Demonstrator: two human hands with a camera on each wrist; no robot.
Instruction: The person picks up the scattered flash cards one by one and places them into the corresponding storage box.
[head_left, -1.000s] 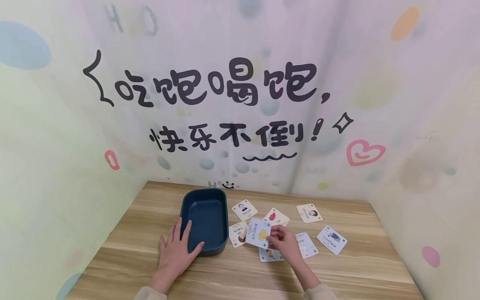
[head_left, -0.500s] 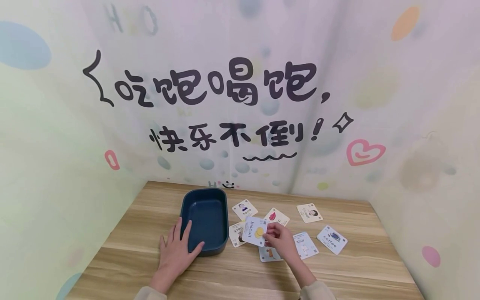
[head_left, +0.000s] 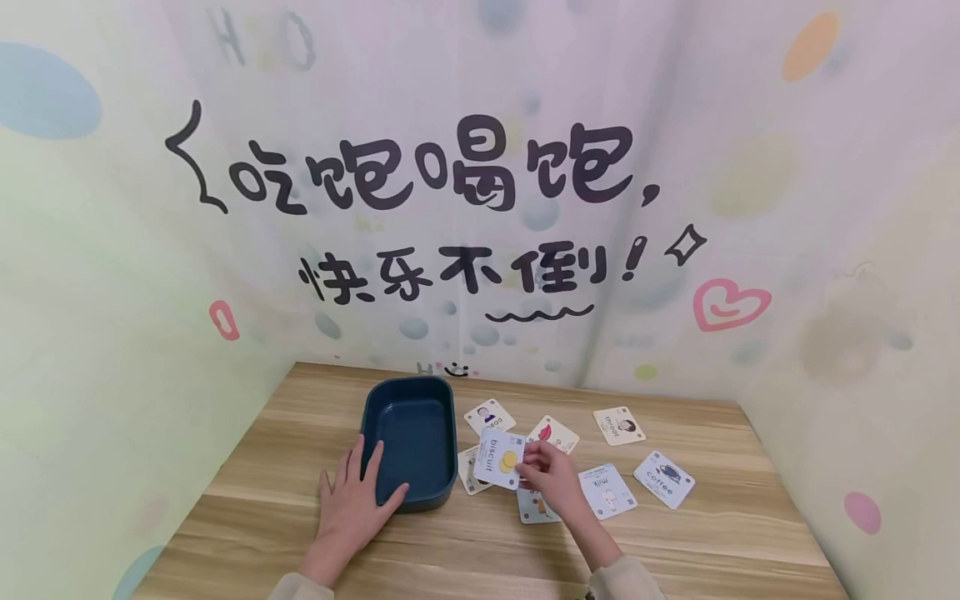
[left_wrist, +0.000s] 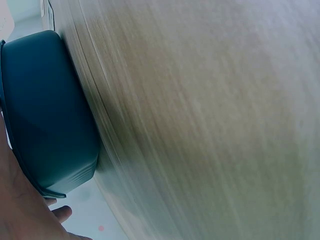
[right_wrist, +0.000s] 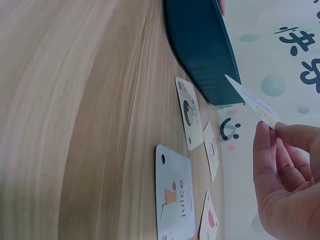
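My right hand (head_left: 555, 479) pinches the biscuit card (head_left: 498, 457) by its right edge between thumb and fingers. In the right wrist view the card (right_wrist: 254, 102) is raised above the table, tilted, near the outside of the bin. A dark blue rectangular bin (head_left: 444, 442) stands on the table with nothing visible inside. My left hand (head_left: 354, 498) rests over its near left rim, fingers spread. Under or close to the raised card lie the neck card (head_left: 470, 477), the head card (head_left: 487, 417), the lips card (head_left: 558, 435) and the juice card (right_wrist: 175, 197).
On the right side of the wooden table (head_left: 697, 550) lie the milk card (head_left: 609, 492), the coffee card (head_left: 664, 480) and the throat card (head_left: 618, 427). A printed cloth wall (head_left: 465, 342) with large dark lettering closes off the back.
My right hand has moved a little left with the biscuit card, toward the bin, uncovering more of the milk card. The left hand stays where it was.
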